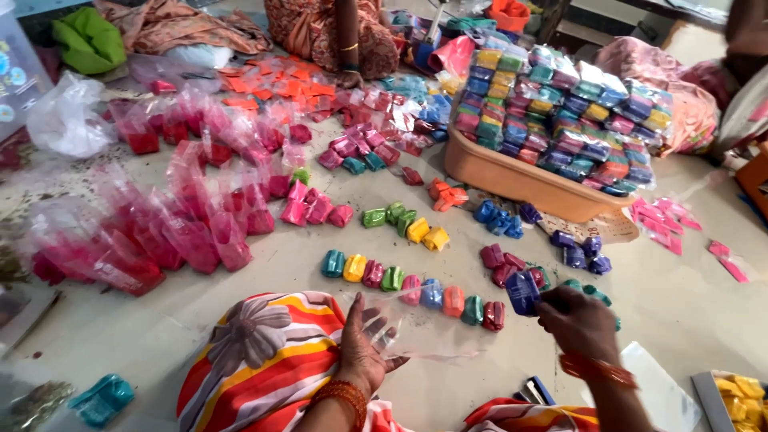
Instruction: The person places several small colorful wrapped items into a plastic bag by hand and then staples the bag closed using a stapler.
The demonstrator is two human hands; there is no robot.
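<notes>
Nearest the camera, the person's knee is draped in a striped, flowered cloth (264, 352) of orange, white and yellow. The left hand (364, 348) rests just past it, palm down and fingers spread wide, pressing flat on a clear plastic bag (416, 320) that lies on the floor (688, 296); its grip is loose and closes on nothing. The right hand (580, 320), bangles at the wrist, pinches a small blue packet (522, 292) between thumb and fingertips, holding it just above the floor beside the bag's far end. A teal packet (102, 398) lies alone at the lower left, and a tray of yellow packets (740, 396) shows at the lower right corner.

Just beyond the hands runs a row of small packets (400, 280) in teal, yellow, pink, green, blue and orange, partly under the clear bag. Further on sit little clusters sorted by colour: green and yellow, orange, blue, purple, maroon. To the left spreads a heap of clear bags of pink powder (176, 208). Farther back on the right stands a tan tub (520, 180) piled high with bundled mixed-colour packets. At the far edge another person's hand (350, 78) rests among orange packets.
</notes>
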